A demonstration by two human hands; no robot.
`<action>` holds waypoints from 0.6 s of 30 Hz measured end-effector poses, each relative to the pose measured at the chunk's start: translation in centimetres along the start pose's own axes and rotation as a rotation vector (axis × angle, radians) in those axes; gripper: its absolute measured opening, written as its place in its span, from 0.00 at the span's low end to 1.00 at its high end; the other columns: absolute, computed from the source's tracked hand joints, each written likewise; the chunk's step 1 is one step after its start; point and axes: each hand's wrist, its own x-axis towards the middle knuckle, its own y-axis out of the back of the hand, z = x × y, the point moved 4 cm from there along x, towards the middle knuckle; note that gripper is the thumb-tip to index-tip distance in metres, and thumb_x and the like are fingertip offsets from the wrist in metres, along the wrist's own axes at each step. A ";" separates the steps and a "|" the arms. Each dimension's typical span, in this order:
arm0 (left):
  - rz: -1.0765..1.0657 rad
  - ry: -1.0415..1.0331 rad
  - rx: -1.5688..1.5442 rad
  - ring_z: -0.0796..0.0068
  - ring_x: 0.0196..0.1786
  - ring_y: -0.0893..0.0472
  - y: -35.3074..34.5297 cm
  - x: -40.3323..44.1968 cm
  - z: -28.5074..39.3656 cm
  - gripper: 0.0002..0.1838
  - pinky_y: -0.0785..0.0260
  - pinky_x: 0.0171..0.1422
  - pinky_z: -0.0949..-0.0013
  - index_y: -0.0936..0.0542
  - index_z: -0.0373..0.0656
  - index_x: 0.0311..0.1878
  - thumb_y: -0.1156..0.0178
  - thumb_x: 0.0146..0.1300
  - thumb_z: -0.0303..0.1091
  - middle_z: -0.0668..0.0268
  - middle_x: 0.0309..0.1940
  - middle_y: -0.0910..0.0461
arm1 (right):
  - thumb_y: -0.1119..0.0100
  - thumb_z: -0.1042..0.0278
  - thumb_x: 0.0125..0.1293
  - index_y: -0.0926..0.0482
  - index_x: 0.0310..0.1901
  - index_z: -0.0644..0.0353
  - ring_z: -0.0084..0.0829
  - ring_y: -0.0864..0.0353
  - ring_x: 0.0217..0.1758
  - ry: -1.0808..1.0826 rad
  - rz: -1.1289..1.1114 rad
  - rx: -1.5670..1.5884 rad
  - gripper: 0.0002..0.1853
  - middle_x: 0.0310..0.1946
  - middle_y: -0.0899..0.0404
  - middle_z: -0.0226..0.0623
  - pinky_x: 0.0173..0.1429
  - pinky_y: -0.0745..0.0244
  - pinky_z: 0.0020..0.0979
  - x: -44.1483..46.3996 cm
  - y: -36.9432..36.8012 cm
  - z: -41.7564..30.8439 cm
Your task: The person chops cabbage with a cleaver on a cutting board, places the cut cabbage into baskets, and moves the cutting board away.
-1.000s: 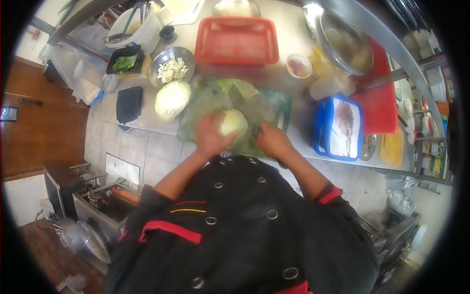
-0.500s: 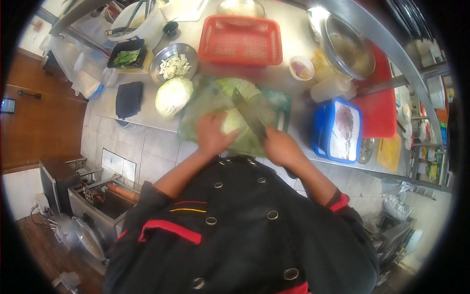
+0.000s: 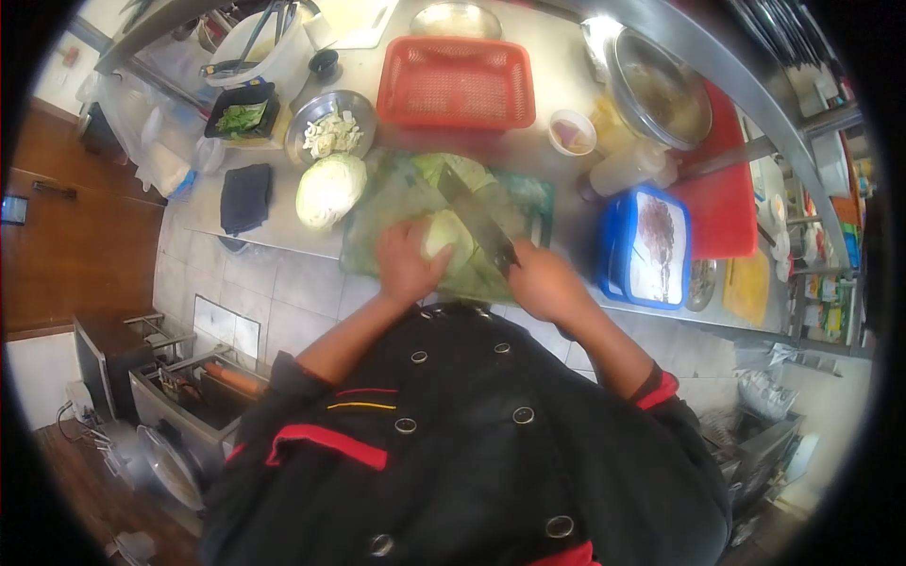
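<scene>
My left hand [image 3: 406,262] is curled over a piece of cabbage [image 3: 447,234] and presses it on the green cutting board [image 3: 363,247]. In my right hand [image 3: 547,283] is the handle of a large kitchen knife [image 3: 477,217]. Its broad blade slants up and to the left, just right of the held piece; whether the edge touches it I cannot tell. Behind the blade lies more pale green cabbage [image 3: 453,172], partly covered by the knife. A larger cut cabbage [image 3: 330,191] rests at the board's left edge. The picture is hazy over the board.
Behind the board stands a red perforated basket [image 3: 458,118]. A steel bowl [image 3: 369,127] with chopped pale pieces is at the back left, near a folded dark cloth [image 3: 247,198]. To the right are a blue-rimmed container [image 3: 604,255], a squeeze bottle [image 3: 628,168] and a small cup [image 3: 572,133].
The view has shifted slightly, so the table's things sit a little further left. Both hands keep their grip on the cabbage piece and knife, with little visible movement.
</scene>
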 end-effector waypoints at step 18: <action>-0.024 -0.017 -0.058 0.45 0.56 0.29 0.8 0.4 0.0 0.33 0.38 0.63 0.48 0.26 0.41 0.61 0.31 0.54 0.46 0.49 0.54 0.28 | 0.50 0.68 0.63 0.27 0.47 0.68 0.59 0.19 0.46 0.003 0.004 0.047 0.14 0.42 0.20 0.63 0.53 0.26 0.52 5.2 -5.9 2.6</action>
